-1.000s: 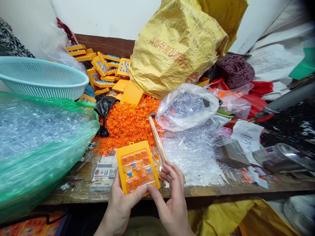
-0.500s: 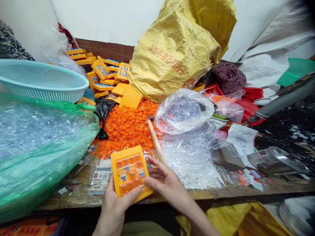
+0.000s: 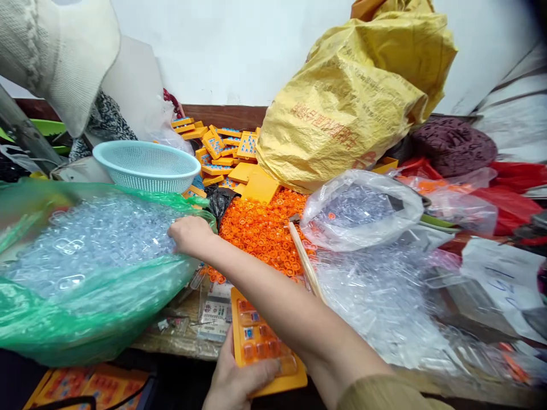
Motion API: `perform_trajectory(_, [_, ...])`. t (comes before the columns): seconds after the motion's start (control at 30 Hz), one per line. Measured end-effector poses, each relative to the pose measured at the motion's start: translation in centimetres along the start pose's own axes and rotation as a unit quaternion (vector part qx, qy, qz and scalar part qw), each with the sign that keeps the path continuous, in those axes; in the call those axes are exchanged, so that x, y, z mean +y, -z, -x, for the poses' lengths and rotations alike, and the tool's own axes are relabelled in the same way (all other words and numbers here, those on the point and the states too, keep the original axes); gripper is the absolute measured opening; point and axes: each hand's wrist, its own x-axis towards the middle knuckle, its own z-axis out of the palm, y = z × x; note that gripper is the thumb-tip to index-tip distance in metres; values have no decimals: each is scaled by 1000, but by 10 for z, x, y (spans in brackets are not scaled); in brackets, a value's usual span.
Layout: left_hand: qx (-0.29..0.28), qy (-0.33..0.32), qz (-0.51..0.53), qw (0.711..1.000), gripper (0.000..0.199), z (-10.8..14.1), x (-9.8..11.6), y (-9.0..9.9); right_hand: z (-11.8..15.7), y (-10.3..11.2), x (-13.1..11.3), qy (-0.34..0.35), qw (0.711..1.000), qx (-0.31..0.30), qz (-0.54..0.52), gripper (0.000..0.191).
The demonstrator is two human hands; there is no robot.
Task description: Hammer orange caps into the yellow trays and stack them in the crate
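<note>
A: "Step?"
B: "Apparent part pick-up. Left hand (image 3: 239,380) grips orange tray (image 3: 294,383) beside surface (image 3: 175,343); right hand (image 3: 190,234) curls at clear parts (image 3: 111,239), pinch indeterminable."
A: "Requirement?"
B: "Separate 1 part; hold tray level."

The flat rectangular plastic case (image 3: 261,348) at the desk's front edge is yellow-orange, with translucent orange squares and a few blue-and-white ones. The large plastic bag (image 3: 115,307) left of it is translucent green, around small clear plastic pieces (image 3: 115,230) tinted blue. The perforated plastic basket (image 3: 147,181) is pale blue; the heaped plastic rings (image 3: 256,230) are bright orange. Red lettering marks the yellow woven sack (image 3: 337,108).
</note>
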Motion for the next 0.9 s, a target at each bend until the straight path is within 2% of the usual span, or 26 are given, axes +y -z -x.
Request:
perform_trajectory(0.1, [-1,4,10,1000,94,1,5,7,-1,-8,4,6,1000,0,6,24])
perform_trajectory(0.3, [-13,15,25,999,94,0,11,3,10,-6,13,24,996,84,-22,25])
perform_trajectory(0.37, [-13,23,36,999,87,-1,10,0,10,-6,14,29,994,102,-30,29])
perform_trajectory(0.5, [12,60,100,993,60,-4,8,1,10,-3,14,22,989,129,-63,32])
perform_trajectory(0.6, [20,86,140,986,49,-6,9,3,24,6,11,28,983,151,-103,31])
perform_trajectory(0.67, [35,85,143,985,46,-7,10,5,49,12,9,26,976,169,-137,31])
perform_trajectory(0.73, [53,80,140,986,46,-8,12,6,86,15,9,1,963,185,-198,32])
perform_trajectory(0.77, [57,75,139,986,46,-9,12,6,108,14,10,-52,927,189,-319,29])
perform_trajectory(0.9, [53,62,132,988,50,-15,8,6,201,-2,20,-170,879,205,-396,28])
